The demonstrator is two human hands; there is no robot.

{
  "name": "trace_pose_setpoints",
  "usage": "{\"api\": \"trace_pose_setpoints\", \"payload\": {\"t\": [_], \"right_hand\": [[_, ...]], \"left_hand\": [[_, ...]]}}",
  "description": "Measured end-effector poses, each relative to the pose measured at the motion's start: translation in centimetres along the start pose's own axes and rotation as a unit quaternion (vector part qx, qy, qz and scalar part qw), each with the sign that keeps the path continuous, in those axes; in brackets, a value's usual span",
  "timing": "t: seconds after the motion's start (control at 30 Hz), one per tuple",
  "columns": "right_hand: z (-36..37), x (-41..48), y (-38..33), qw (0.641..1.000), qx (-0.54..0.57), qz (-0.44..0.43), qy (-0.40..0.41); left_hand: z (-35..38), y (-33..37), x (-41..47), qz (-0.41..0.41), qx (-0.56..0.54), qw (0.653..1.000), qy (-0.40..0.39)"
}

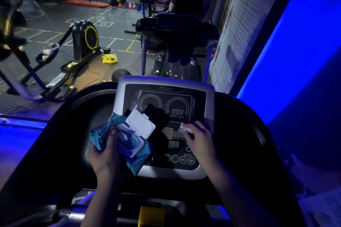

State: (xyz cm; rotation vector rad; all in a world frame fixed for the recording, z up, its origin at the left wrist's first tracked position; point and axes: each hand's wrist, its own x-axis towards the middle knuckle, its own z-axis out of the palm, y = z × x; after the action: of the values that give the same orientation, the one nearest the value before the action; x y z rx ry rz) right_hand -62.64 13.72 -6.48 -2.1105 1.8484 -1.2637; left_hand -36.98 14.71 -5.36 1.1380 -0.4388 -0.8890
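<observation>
A treadmill console (166, 97) with dark display panel and round buttons fills the middle of the view. My left hand (106, 155) grips a blue pack of wet wipes (136, 162) over the console's left edge; the pack's white flip lid (141, 124) stands open. My right hand (200, 141) pinches a small white wipe (185, 128) and holds it against the panel, just right of the small digit readouts and above the SPEED buttons (187, 160).
Another treadmill (177, 31) stands ahead with a person in dark shorts on it. An elliptical trainer (84, 38) and a yellow bag (110, 58) sit on the floor at left. A chart-covered wall (238, 29) and a blue-lit wall flank the right.
</observation>
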Motion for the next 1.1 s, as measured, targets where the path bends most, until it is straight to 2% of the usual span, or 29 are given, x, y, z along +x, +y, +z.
{"api": "trace_pose_setpoints", "payload": {"t": [0.07,0.1,0.2,0.27,0.4,0.47,0.7,0.8,0.9,0.97,1.1], "right_hand": [[-0.2,0.0,-0.4,0.998,0.049,0.017,-0.021],[-0.6,0.5,-0.4,0.996,0.07,0.049,-0.005],[-2.4,3.7,0.2,0.982,0.082,0.129,0.109],[-3.4,6.4,0.8,0.985,0.066,0.099,0.124],[-3.3,9.3,1.2,0.993,-0.063,-0.055,0.078],[-2.6,9.0,1.9,0.99,-0.096,-0.084,0.067],[-1.7,4.5,2.4,0.99,-0.041,-0.134,-0.029],[-1.7,3.5,1.9,0.994,0.046,-0.073,-0.068],[-2.7,5.1,1.4,0.987,0.135,0.065,0.05],[-3.7,6.9,1.3,0.978,0.151,0.1,0.104],[-3.4,8.2,1.2,0.997,-0.01,-0.049,0.062]], "left_hand": [[-0.2,-0.2,0.2,-0.003,-0.009,1.0,0.013],[-0.3,-0.3,0.3,-0.007,-0.015,1.0,0.019],[-1.1,-0.9,1.1,-0.017,-0.026,0.999,0.035],[-1.7,-0.8,1.3,-0.021,-0.035,0.998,0.046],[-2.2,-0.2,1.6,-0.019,-0.035,0.998,0.058],[-2.3,-0.2,1.7,-0.023,-0.034,0.997,0.059],[-3.0,-0.5,1.7,-0.024,-0.04,0.997,0.059],[-3.4,-0.1,1.8,-0.024,-0.043,0.997,0.064],[-3.6,0.1,1.9,-0.017,-0.036,0.997,0.068],[-3.8,0.0,1.8,-0.014,-0.028,0.997,0.07],[-3.7,-0.3,1.4,-0.024,-0.027,0.996,0.078]]}}
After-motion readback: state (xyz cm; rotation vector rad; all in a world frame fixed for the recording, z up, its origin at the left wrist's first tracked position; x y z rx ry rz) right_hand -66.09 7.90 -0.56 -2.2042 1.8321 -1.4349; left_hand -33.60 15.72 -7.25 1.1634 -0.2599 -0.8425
